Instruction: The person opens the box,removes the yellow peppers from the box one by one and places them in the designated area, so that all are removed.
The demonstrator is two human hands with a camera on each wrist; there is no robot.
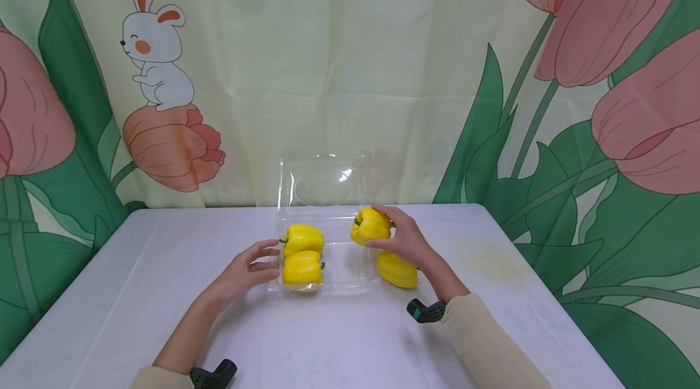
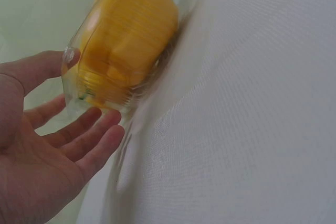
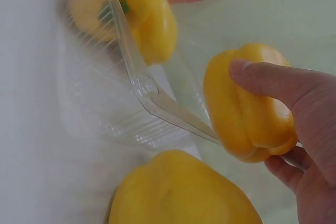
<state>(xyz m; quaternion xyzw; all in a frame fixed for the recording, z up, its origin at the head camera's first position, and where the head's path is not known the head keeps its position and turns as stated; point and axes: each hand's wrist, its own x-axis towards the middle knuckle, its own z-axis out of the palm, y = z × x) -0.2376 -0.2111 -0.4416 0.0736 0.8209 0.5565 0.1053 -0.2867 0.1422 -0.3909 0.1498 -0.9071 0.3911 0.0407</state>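
Left hand [image 1: 248, 270], loosely spread, seemingly steadies the clear box [image 1: 347, 264] while right hand [image 1: 404, 238] grips a yellow pepper [image 1: 366, 228] near its far-right corner.

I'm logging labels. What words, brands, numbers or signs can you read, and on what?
No text can be read in any view.
None shows legibly on the yellow peppers, clear container or printed curtain.
Any marks on the black wrist devices are too small to read.

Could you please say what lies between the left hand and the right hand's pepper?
The head view shows the clear container, with two yellow peppers inside it.
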